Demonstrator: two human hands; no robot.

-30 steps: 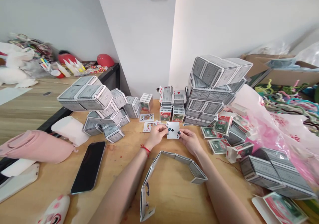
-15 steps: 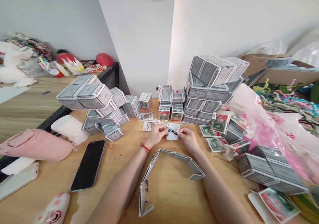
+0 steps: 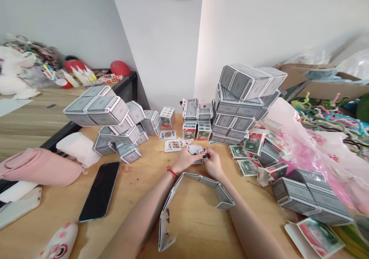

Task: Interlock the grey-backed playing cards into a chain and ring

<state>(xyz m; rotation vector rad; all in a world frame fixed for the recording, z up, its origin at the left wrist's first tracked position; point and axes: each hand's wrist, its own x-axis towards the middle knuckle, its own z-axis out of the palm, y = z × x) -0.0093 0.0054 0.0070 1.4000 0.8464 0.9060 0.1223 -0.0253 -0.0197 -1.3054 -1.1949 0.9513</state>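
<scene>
Both hands are closed on one playing card [image 3: 195, 150], an ace of clubs that looks bent between them. My left hand [image 3: 185, 160] grips its left side, thumb stretched across the front. At the card's right edge my right hand [image 3: 213, 163] pinches with thumb and fingers, the fingertips partly hidden. Just behind my left hand lie loose face-up playing cards [image 3: 172, 145], and a king-like card [image 3: 167, 135] lies farther back. Between my forearms stands a curved chain of folded cards [image 3: 198, 177], bent into an open arc.
Stacked blocks of folded cards rise at the left [image 3: 95, 107] and right [image 3: 239, 105]. Card boxes [image 3: 248, 166] lie right of my hand. A black phone [image 3: 100, 191], a pink case [image 3: 43, 168] and a white plush-like item [image 3: 62, 241] are at the left.
The card was flat with both hands at its sides; now it is bent and my hands are closer together. My left thumb has moved rightward across it.
</scene>
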